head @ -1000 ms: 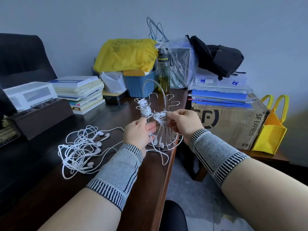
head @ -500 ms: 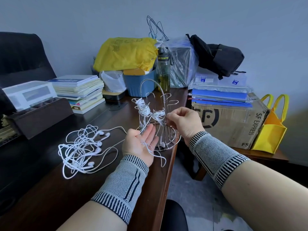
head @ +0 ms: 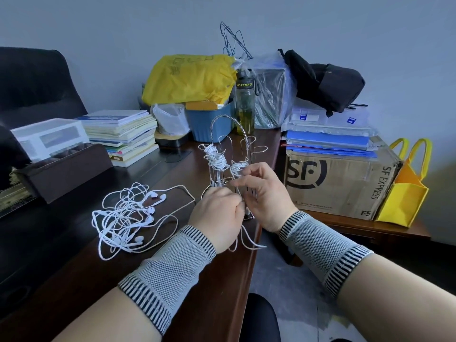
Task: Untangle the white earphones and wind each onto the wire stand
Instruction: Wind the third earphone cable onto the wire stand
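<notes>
I see the desk (head: 74, 280) carrying the wire stand (head: 228, 134) at its right edge. Left of the stand lies the tangled earphones heap (head: 125, 218), well apart. 2 bundles are already wound on its prongs. Just in front of the stand, my right hand (head: 265, 196) pinches the cable (head: 243, 239) at a prong; my left hand (head: 217, 218) grips its dangling tail, nearer the heap.
</notes>
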A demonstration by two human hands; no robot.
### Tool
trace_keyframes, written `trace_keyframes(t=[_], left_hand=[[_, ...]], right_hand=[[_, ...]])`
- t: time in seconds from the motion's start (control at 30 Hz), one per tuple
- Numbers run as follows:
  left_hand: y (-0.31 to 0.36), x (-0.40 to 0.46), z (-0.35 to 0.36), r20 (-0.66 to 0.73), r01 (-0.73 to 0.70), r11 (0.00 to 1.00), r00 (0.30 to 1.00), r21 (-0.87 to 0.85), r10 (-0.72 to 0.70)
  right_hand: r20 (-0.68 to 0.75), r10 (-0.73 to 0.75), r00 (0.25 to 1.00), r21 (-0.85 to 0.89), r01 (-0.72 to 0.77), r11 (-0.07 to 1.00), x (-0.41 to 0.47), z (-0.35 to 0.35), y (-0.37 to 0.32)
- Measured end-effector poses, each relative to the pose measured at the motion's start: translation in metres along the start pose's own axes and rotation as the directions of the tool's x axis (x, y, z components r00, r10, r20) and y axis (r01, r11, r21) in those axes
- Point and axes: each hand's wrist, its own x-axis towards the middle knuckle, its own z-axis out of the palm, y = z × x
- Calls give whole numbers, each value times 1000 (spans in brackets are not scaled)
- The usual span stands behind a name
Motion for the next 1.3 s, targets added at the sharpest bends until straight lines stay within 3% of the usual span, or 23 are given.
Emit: trace_keyframes(t=[0.1,0.2,0.37,0.43,0.5,0.57,0.63,0.8,0.9,0.97,1.07,1.13,1.2,1.23,1.3], left_hand=[[1,0,-11,44,-12,1000,999,22,11],[-1,2,-21,61,68,998,996,8,-68],[-14,12,-29,16,289,932,956,-218,-293],[-17,16,-31,33,322,839,939,-439,-343],[-14,19,-34,82,306,677,936,-669,-342],[-9,24,-36,84,257,560,945,-788,-315],[-6,32,-38,36,212,517,944,-829,-329],[3,54,-41,-137,285,687,861,-668,-490],[2,60,-40,-110,383,784,864,-488,-491],[-3,61,-37,-103,412,870,886,-270,-451],[-12,57,-28,-86,446,887,885,-120,-457],[-16,54,-19,-11,499,837,857,-225,-515],[-14,49,-12,80,542,716,818,-441,-569],[-11,46,-8,133,545,621,802,-563,-583],[-3,42,-8,241,519,335,757,-787,-608]], right_hand=[[-36,27,999,2,-27,1000,1,0,4],[-31,125,992,83,-122,989,2,-5,1],[-30,402,915,325,-371,870,5,-9,0],[31,540,841,484,-485,729,6,-8,1],[98,617,781,621,-532,575,7,-7,1],[137,651,747,685,-545,482,9,-7,0],[153,672,725,705,-557,440,12,-7,-3],[127,717,685,651,-603,461,21,-6,-6],[115,731,673,579,-643,502,28,-8,-7],[103,741,664,527,-668,526,33,-10,-7],[89,763,641,450,-709,543,40,-9,-5],[85,767,635,409,-725,554,44,-10,-8],[76,764,640,376,-728,572,46,-10,-8],[69,764,641,365,-730,579,47,-10,-8],[61,767,638,351,-734,582,48,-10,-8]])
